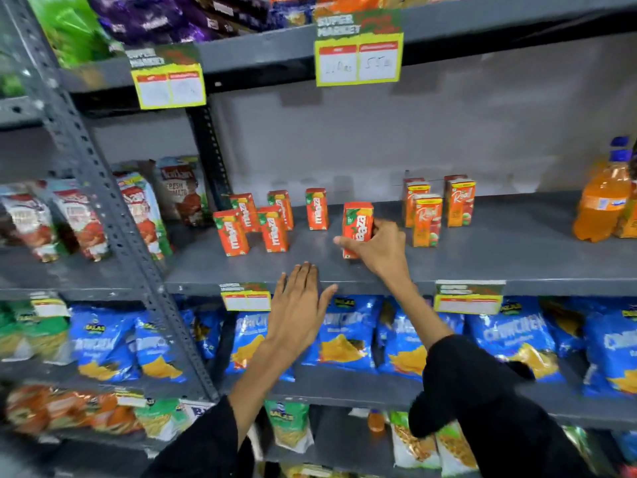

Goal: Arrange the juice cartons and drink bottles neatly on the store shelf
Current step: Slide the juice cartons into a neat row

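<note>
I'm working the grey metal shelf (499, 250), matte and flat. Orange soda bottles (601, 205), glossy rounded plastic, are standing at its right end. Three Real cartons (427, 220) are clustered right of centre. Five Maaza cartons (274, 229), boxy printed card, are sitting loose left of centre, not yet in rows. My right hand (381, 248) is gripping a sixth Maaza carton (357, 224) mid-shelf. My left hand (298, 305) is hovering flat and empty at the shelf's front edge. Judging it barely half done.
</note>
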The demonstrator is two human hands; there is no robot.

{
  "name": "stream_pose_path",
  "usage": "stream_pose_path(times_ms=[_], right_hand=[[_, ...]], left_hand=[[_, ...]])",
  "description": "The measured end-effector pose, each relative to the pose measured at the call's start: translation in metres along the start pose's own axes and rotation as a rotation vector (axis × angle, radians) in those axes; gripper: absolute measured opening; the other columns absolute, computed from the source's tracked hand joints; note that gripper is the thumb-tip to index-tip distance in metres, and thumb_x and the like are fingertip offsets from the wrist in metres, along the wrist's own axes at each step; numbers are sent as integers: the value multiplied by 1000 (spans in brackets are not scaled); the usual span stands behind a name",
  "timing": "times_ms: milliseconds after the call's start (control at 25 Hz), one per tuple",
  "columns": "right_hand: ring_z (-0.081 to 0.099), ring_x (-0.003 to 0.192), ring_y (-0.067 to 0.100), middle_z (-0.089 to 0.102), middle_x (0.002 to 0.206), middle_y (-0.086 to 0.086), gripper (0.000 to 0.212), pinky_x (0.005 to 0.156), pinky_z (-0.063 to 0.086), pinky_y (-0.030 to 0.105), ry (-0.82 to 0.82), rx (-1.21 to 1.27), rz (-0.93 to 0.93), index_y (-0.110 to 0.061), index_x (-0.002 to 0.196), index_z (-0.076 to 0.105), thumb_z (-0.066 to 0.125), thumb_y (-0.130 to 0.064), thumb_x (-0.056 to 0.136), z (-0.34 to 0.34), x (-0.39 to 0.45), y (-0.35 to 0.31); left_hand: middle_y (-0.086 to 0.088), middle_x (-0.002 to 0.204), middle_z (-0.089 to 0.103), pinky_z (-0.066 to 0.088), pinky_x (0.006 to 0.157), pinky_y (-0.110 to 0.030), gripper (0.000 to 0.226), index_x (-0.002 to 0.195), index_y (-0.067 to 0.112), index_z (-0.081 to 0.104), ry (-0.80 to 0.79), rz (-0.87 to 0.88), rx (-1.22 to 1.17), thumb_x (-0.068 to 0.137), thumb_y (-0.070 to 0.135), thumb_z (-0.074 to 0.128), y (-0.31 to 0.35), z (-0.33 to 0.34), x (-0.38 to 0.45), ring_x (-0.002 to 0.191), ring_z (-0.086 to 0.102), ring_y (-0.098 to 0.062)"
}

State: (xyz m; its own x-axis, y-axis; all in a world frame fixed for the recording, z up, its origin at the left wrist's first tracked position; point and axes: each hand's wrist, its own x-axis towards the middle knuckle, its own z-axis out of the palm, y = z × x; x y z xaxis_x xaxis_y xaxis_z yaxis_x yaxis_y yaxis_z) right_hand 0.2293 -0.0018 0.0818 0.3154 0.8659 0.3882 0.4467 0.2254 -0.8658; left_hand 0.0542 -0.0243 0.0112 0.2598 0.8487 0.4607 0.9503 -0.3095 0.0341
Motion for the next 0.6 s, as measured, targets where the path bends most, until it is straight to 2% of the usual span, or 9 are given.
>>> stream_pose_path(times_ms=[80,160,280,440,600], right_hand=[[73,78,16,77,85,4,39,69,58,26,-35,7,7,-13,87,73,91,-38,62,35,10,-7],[72,79,14,77,89,5,43,61,50,14,-53,-8,29,-9,93,74,90,-35,64,62,19,-10],[71,79,17,76,88,8,44,69,52,23,-23,-60,60,-7,91,74,90,-36,64,89,32,-9],[66,75,13,76,92,9,43,65,48,17,-35,-94,56,-7,94,71,89,-35,66,107,41,-8],[67,76,13,76,93,9,41,75,57,27,-32,-94,41,-10,93,70,89,-35,66,114,42,-7]], left_hand=[[-14,151,49,29,119,-47,80,145,4,43,-7,20,8,99,60,11,-22,2,-1,141,42,-29],[-15,151,48,29,120,-48,79,146,3,42,-12,25,13,100,59,12,-34,4,0,142,41,-30],[-16,151,47,30,119,-49,79,146,2,41,-9,39,16,100,59,12,-40,7,2,142,40,-30],[-16,150,48,33,117,-49,79,145,2,42,-6,59,15,100,58,11,-45,10,4,141,42,-31],[-17,151,47,32,118,-50,78,146,2,40,-11,47,20,100,58,12,-44,13,5,141,41,-31]])
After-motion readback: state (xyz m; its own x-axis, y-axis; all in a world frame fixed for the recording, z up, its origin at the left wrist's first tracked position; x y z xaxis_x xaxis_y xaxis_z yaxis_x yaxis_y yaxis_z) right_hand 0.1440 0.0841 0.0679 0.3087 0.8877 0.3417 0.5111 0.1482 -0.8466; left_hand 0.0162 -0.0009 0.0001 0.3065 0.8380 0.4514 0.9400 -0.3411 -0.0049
